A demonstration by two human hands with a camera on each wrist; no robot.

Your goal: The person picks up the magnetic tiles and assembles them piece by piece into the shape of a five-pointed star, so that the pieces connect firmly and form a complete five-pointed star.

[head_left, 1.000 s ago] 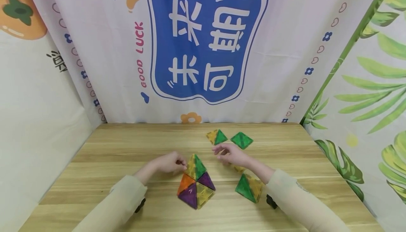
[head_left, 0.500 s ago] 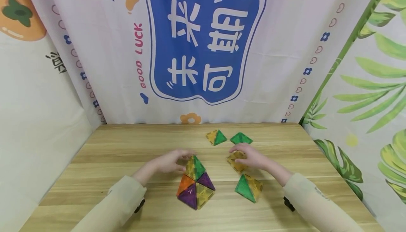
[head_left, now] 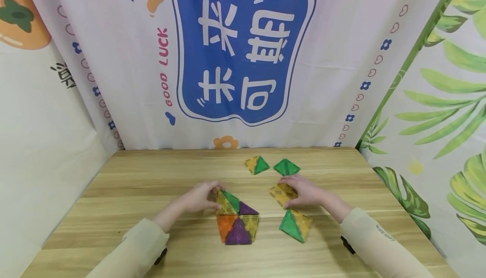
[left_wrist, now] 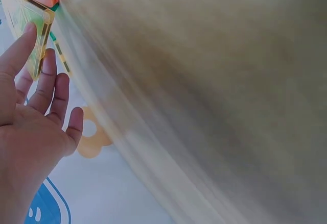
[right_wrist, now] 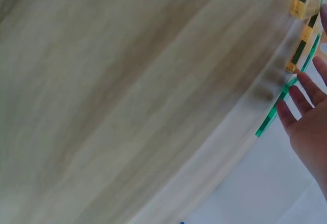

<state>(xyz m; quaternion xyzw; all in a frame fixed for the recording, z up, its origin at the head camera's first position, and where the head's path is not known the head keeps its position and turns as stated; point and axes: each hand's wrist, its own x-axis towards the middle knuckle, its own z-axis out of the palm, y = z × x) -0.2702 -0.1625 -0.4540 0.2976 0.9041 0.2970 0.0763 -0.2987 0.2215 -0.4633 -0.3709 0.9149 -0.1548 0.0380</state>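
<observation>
My left hand [head_left: 199, 198] pinches a yellow triangular magnetic tile [head_left: 225, 205] at the far tip of a joined cluster. In the left wrist view the thumb lies on that yellow tile [left_wrist: 18, 9], with fingers behind it. Green [head_left: 231, 201], orange [head_left: 226, 226] and purple [head_left: 238, 233] tiles join it in the cluster. On the right, my right hand [head_left: 306, 192] spans a yellow tile pair [head_left: 280, 194], thumb at the near edge and fingers at the far edge. The right wrist view catches its fingers beside yellow and green tile edges [right_wrist: 273, 114].
A yellow-green tile pair [head_left: 257, 165] and a green pair [head_left: 287, 167] lie farther back. Another green-yellow pair [head_left: 296, 225] sits in front of the right hand. Everything rests on a wooden table [head_left: 171, 166] with a printed cloth [head_left: 148, 79] behind it.
The cluster has turned, its far tip swinging left with the left hand on it. My right hand has moved right and come down around the yellow pair.
</observation>
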